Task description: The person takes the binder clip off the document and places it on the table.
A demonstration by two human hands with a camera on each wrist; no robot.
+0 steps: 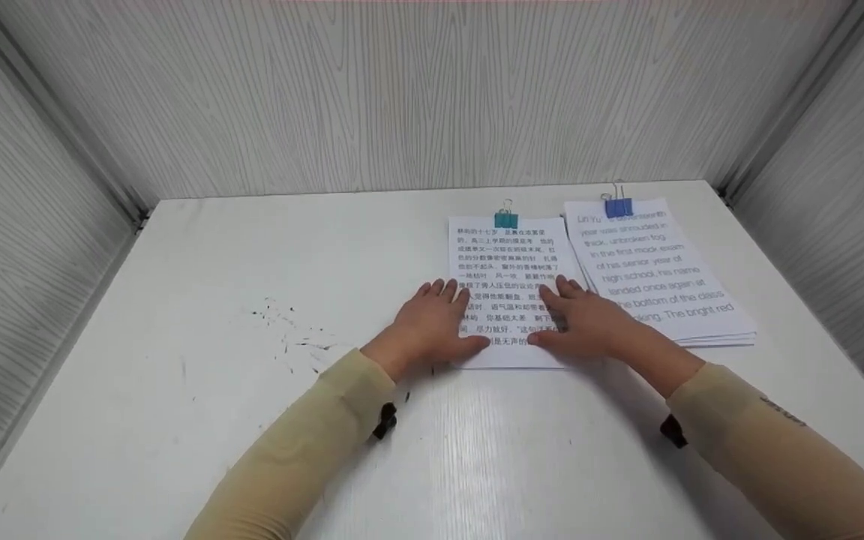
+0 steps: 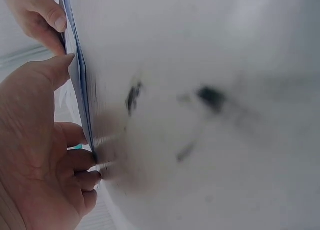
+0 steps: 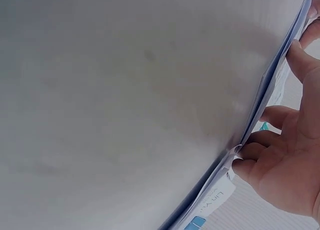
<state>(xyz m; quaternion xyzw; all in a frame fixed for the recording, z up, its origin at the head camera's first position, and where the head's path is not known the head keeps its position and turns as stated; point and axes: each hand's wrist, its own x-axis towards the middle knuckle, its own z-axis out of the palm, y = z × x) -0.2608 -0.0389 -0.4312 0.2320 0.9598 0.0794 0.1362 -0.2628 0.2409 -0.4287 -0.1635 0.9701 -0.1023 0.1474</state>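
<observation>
A stack of white sheets printed with Chinese text (image 1: 503,259) lies flat on the table, a teal binder clip (image 1: 506,220) at its top edge. On its lower left side rests my left hand (image 1: 428,322), fingers extended and thumb on the page. My right hand (image 1: 589,324) lies likewise on the lower right side, its thumb pointing towards the left one. The left wrist view shows the left fingertips (image 2: 90,177) at the stack's edge. From the right wrist, the right hand (image 3: 287,150) touches the opposite edge, with some fingers near the neighbouring stack.
Right beside it, slightly askew, lies a second stack with English text (image 1: 664,270), held by a blue binder clip (image 1: 618,208). Dark marks (image 1: 297,337) spot the white table (image 1: 177,420) on the left. Grained panels (image 1: 402,90) enclose the back and sides.
</observation>
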